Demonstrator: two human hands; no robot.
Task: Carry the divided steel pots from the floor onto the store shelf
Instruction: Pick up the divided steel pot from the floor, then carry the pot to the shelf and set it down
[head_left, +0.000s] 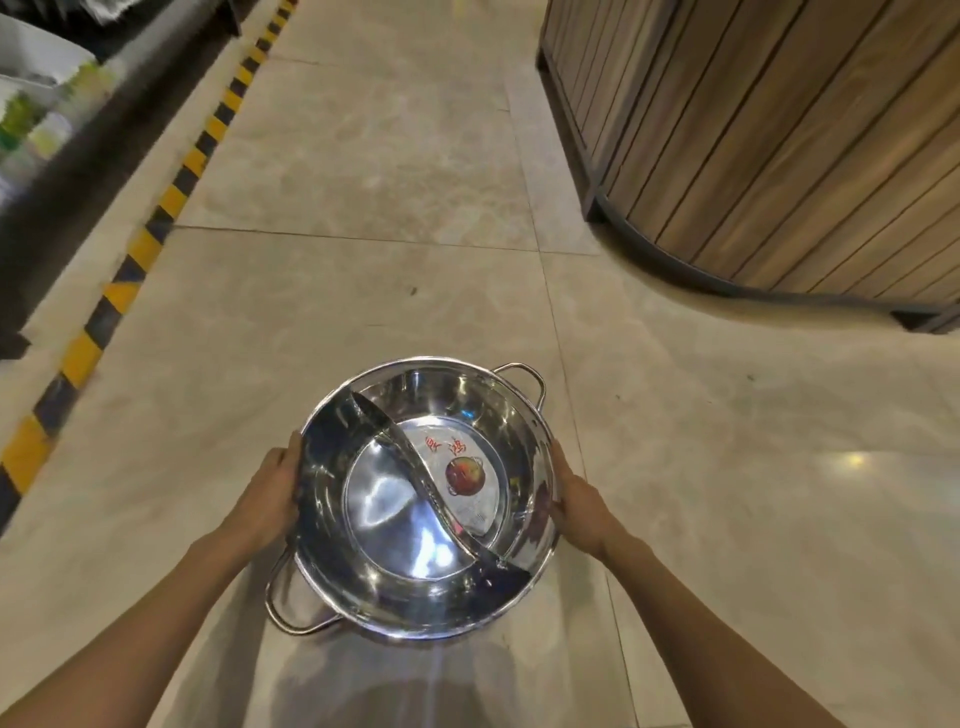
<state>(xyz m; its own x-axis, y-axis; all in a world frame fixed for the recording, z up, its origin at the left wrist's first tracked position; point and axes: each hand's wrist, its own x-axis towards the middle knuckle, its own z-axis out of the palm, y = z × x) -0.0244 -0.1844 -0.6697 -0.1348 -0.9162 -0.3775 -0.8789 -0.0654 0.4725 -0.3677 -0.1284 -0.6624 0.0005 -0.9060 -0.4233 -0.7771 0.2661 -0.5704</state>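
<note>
Both forearms were bare to the frame's edge, with no sleeve, and the left hand (270, 488) and right hand (579, 499) wore no gloves, rings or watch.

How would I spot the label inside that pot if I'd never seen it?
Find the steel pot held between both hands over the tiled floor. A curved divider splits it; the label lies in the right half, with a red circle and red writing.
</note>
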